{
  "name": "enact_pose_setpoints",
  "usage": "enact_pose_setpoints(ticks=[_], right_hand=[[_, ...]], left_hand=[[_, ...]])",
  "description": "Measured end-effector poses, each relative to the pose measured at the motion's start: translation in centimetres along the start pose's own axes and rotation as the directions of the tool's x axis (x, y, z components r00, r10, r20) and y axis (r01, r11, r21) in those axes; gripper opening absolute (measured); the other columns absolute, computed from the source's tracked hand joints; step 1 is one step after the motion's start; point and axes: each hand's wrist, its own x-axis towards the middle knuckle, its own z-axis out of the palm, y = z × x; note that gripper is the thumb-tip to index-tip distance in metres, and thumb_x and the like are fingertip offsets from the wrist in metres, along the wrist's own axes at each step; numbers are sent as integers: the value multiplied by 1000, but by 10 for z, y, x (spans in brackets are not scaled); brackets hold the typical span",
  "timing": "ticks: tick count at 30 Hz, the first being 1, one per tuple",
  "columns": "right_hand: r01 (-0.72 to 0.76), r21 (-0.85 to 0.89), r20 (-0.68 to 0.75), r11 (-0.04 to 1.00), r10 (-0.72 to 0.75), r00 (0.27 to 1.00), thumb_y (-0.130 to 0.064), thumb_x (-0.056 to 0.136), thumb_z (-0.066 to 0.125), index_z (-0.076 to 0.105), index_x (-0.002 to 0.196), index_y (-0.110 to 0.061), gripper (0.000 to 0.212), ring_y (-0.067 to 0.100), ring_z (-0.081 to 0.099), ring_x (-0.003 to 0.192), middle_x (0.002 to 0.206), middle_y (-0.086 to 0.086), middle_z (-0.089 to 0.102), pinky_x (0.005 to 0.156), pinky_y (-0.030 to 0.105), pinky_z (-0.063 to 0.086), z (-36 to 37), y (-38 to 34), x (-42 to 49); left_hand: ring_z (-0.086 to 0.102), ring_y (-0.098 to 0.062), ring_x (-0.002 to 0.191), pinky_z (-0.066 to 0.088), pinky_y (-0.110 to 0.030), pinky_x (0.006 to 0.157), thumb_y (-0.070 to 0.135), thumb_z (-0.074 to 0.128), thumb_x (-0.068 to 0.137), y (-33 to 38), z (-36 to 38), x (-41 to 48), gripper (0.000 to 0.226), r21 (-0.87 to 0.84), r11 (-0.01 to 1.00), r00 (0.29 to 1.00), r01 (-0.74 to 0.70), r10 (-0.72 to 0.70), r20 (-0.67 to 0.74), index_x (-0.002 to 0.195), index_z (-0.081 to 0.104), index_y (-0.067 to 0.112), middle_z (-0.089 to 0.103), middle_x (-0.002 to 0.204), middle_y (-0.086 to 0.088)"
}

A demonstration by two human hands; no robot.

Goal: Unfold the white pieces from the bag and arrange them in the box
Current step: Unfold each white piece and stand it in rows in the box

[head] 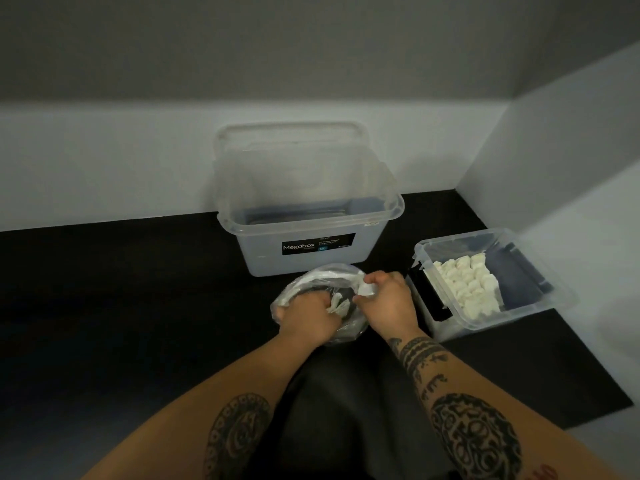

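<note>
A clear plastic bag [323,271] lies on the dark surface in front of me, its mouth open. My left hand [308,317] is inside the bag with fingers curled round a crumpled white piece [337,304]. My right hand [389,301] pinches the bag's rim, bunched white at its fingertips. To the right stands a small clear box [540,299] with several white pieces [467,284] laid in rows over its left half.
A large clear Megabox tub [311,216] stands just behind the bag, its lid propped against the white wall. White walls close the back and right side. The dark mat [138,289] runs wide to the left.
</note>
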Motion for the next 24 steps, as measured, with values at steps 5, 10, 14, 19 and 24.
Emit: enact_pose_setpoints(ticks=[5, 10, 14, 19, 24], right_hand=[[-77, 46, 115, 996, 71, 991, -4, 87, 70, 56, 118, -23, 39, 13, 48, 101, 124, -3, 38, 85, 26, 44, -1, -2, 5], [-119, 428, 126, 896, 72, 989, 6, 88, 63, 64, 102, -26, 35, 17, 67, 99, 118, 1, 62, 76, 29, 61, -13, -9, 8], [-152, 657, 164, 738, 57, 985, 11, 92, 55, 63, 114, -20, 38, 15, 66, 103, 117, -1, 63, 72, 24, 59, -22, -20, 6], [-235, 728, 234, 644, 89, 968, 1, 96, 58, 62, 116, -20, 30, 25, 67, 102, 118, 8, 63, 91, 45, 59, -11, -9, -2], [-252, 634, 281, 731, 87, 956, -2, 88, 73, 61, 117, -23, 38, 18, 67, 102, 117, 4, 61, 86, 37, 61, 3, 14, -14]], left_hand=[[66, -16, 84, 58, -35, 73, 26, 65, 89, 2, -18, 6, 23, -547, 827, 983, 130, -179, -37, 109, 66, 17, 67, 93, 2], [73, -33, 86, 64, -38, 62, 2, 40, 97, 5, -35, 4, 31, -840, 514, 977, 176, -196, 85, 111, 59, 21, 67, 109, -13], [68, -32, 93, 63, -43, 71, -3, 42, 94, 9, -41, 2, 31, -930, 250, 958, 270, -169, 233, 106, 62, 18, 67, 114, -16], [70, -26, 89, 58, -38, 74, 44, 63, 95, 1, -28, 4, 27, -883, 160, 897, 442, -46, 440, 95, 65, 17, 74, 100, -10], [72, -27, 105, 60, -32, 73, 18, 75, 91, 0, -7, 6, 20, -804, 352, 874, 478, -104, 474, 108, 66, 12, 71, 122, -16]])
